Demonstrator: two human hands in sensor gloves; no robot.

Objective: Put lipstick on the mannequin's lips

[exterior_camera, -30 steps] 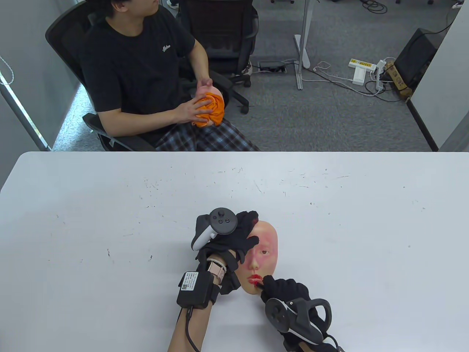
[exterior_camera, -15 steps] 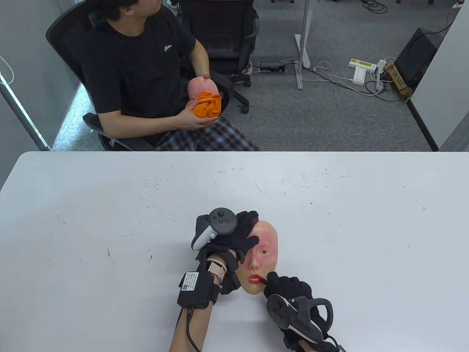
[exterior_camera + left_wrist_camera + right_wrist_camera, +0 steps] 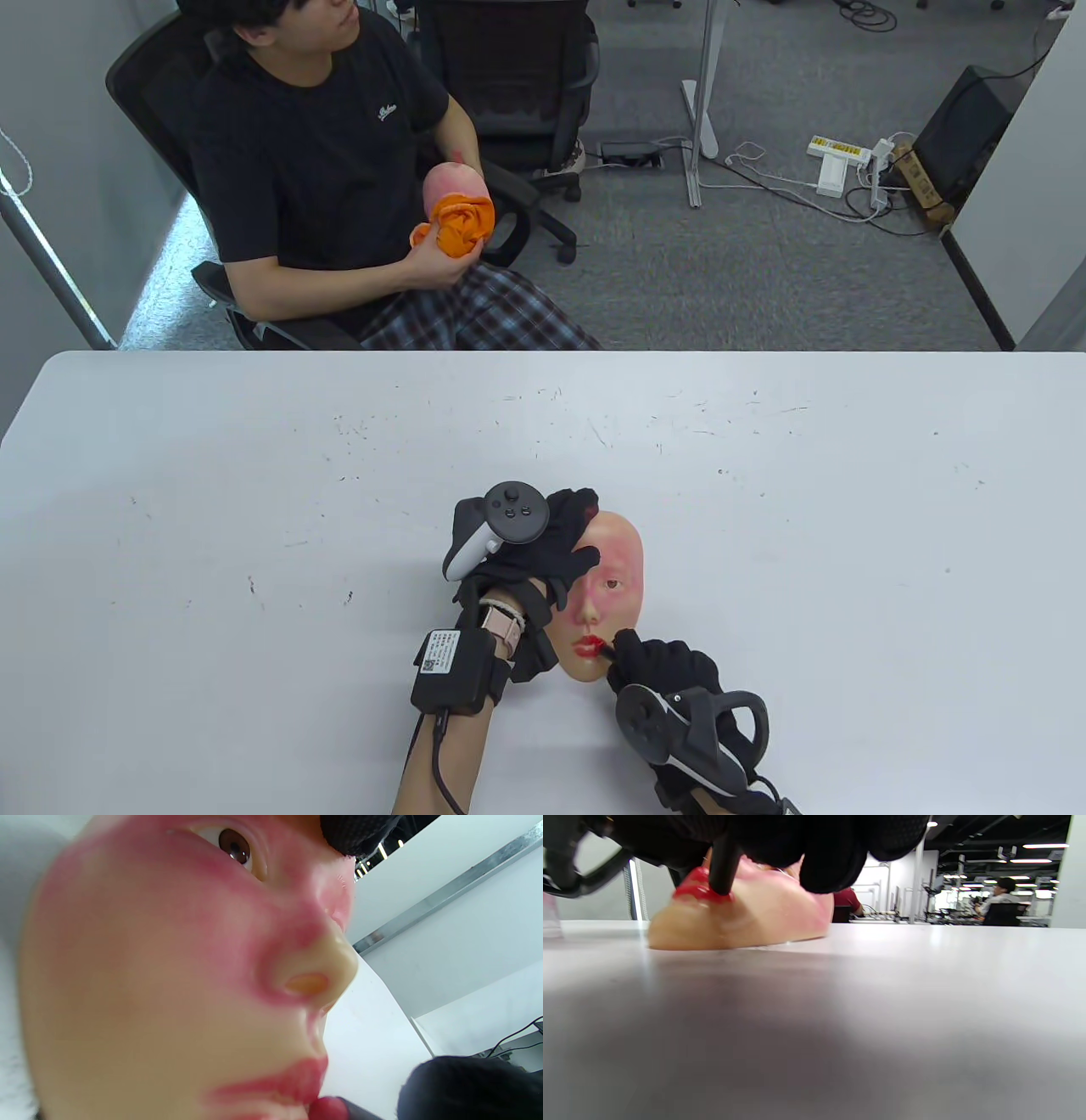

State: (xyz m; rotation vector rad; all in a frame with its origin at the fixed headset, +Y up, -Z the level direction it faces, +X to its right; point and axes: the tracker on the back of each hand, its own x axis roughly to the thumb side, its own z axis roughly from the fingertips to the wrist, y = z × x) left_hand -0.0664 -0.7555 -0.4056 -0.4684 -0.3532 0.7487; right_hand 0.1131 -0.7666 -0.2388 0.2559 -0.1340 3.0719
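A flesh-toned mannequin face (image 3: 612, 577) lies face up on the white table (image 3: 254, 475), its cheeks stained pink and its lips (image 3: 587, 647) red. My left hand (image 3: 551, 543) rests on the face's left half and holds it down. My right hand (image 3: 657, 666) grips a dark lipstick (image 3: 607, 652), whose red tip touches the right side of the lips. In the left wrist view the face (image 3: 169, 984) fills the frame, with the lipstick tip (image 3: 326, 1109) at the lips (image 3: 292, 1086). In the right wrist view the dark stick (image 3: 723, 866) meets the red lips (image 3: 698, 891).
A person in a black shirt (image 3: 322, 161) sits in a chair beyond the table's far edge, holding a second mannequin face with an orange cloth (image 3: 458, 222). Power strips and cables (image 3: 840, 161) lie on the floor beyond.
My right hand has shifted the lipstick slightly along the right side of the lips. My left hand has stayed put. The seated person has raised the other face and orange cloth.
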